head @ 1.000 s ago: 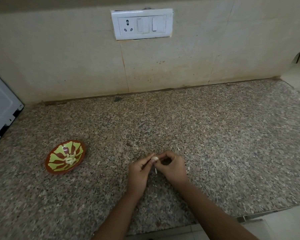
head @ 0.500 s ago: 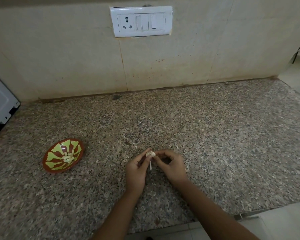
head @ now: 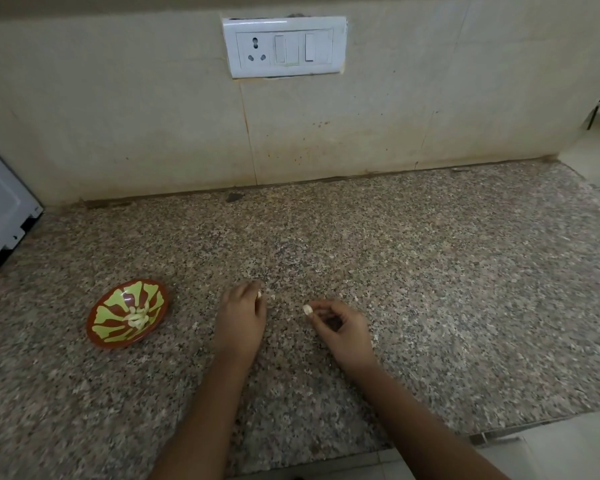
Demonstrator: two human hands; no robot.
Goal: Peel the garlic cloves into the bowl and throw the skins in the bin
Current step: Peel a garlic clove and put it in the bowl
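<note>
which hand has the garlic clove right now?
The right hand: it pinches the garlic clove at its fingertips. The left hand, nearer the bowl, holds only a small white scrap.

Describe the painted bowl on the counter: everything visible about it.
The bowl is small, round and shallow. It is reddish-brown, with yellow-green petal-like shapes fanning out from its centre. It looks like glazed clay or ceramic, with a faint shine near the middle. It sits on the speckled granite counter, to the left of the left hand and apart from it. A small heap of pale peeled garlic cloves lies in its bottom.
</note>
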